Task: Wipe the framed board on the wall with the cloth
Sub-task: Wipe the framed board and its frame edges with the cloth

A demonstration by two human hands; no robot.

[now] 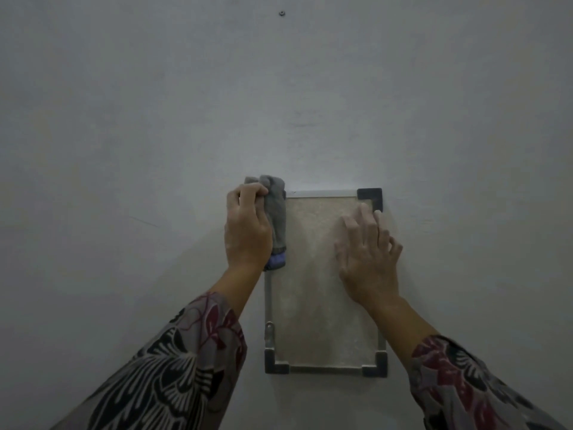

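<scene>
A small framed board (313,293) with a dusty beige face, a thin metal frame and dark corner caps hangs on the grey wall. My left hand (246,231) grips a grey cloth (276,212) with a blue patch at its lower end, pressed over the board's upper left corner and left edge. My right hand (369,256) lies flat with fingers spread on the board's upper right part, just below the top right corner cap. Patterned sleeves cover both forearms.
The plain grey wall (155,119) fills the view around the board. A small screw or plug (281,13) sits in the wall high above the board. A metal bracket (269,332) is on the frame's lower left edge.
</scene>
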